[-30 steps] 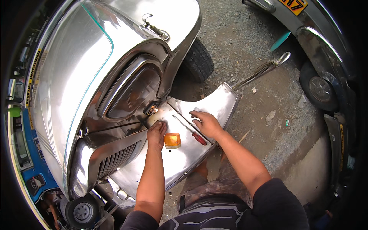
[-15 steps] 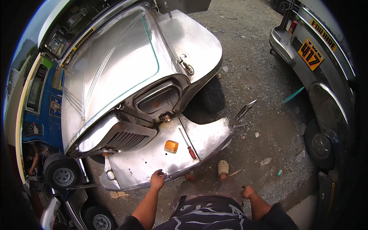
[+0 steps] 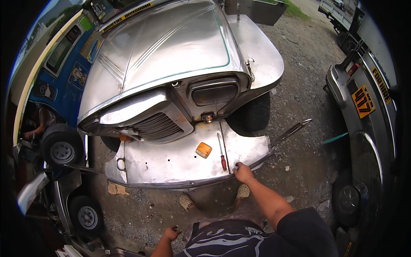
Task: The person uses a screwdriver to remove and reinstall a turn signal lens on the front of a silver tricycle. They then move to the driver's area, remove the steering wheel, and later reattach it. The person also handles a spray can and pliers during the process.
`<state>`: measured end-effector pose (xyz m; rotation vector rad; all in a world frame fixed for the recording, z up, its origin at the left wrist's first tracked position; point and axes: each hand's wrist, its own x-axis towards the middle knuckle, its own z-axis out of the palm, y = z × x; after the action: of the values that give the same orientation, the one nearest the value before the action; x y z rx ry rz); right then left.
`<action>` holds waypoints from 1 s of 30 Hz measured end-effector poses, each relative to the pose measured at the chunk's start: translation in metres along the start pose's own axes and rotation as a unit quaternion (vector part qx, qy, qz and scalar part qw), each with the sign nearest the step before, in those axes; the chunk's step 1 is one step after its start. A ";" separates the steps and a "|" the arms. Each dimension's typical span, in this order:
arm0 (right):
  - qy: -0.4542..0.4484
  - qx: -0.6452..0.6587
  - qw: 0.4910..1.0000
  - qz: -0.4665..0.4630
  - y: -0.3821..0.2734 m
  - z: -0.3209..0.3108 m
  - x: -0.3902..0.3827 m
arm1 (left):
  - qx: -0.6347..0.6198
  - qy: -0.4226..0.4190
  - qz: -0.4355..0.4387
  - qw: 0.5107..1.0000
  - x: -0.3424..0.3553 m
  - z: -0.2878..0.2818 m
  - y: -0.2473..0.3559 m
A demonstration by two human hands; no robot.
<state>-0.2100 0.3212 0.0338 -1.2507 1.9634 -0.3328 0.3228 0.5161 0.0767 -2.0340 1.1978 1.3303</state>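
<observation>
Currently orange lens (image 3: 204, 150) lies loose on bumper (image 3: 180, 169), not fitted over small lamp (image 3: 207, 116) | red screwdriver (image 3: 223, 162) lies near lens | right hand (image 3: 243, 172) at bumper's front edge; left hand (image 3: 171, 234) low, well apart | cannot tell whether fingers pinch anything

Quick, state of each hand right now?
Left hand: low, open or closed cannot be told.
Right hand: at the metal bumper; its grip cannot be told.

Before me, the bumper plate (image 3: 158, 173) carries a lens (image 3: 204, 150) just left of a screwdriver (image 3: 223, 161). My right hand (image 3: 243, 172) is at its near edge, right of the screwdriver; the grille (image 3: 159, 125) lies beyond, left of the headlamp (image 3: 213, 94).
</observation>
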 end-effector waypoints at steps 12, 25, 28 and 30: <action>0.296 0.024 0.939 0.175 -0.080 0.122 0.024 | -0.056 0.101 0.123 0.986 0.097 -0.200 -0.122; 0.067 0.295 0.952 -0.048 -0.295 0.285 -0.118 | -0.296 -0.076 0.300 0.904 0.138 -0.328 0.054; 0.049 0.245 0.962 -0.105 -0.359 0.312 -0.095 | -0.457 -0.072 0.307 0.832 0.164 -0.361 0.094; 0.023 0.247 0.965 -0.086 -0.399 0.331 -0.073 | -0.467 -0.049 0.307 0.828 0.187 -0.394 0.102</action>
<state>0.3065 0.2491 0.0768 -1.0866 1.6654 -0.8862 0.4722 0.0944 0.0973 -2.1504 1.3568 2.7331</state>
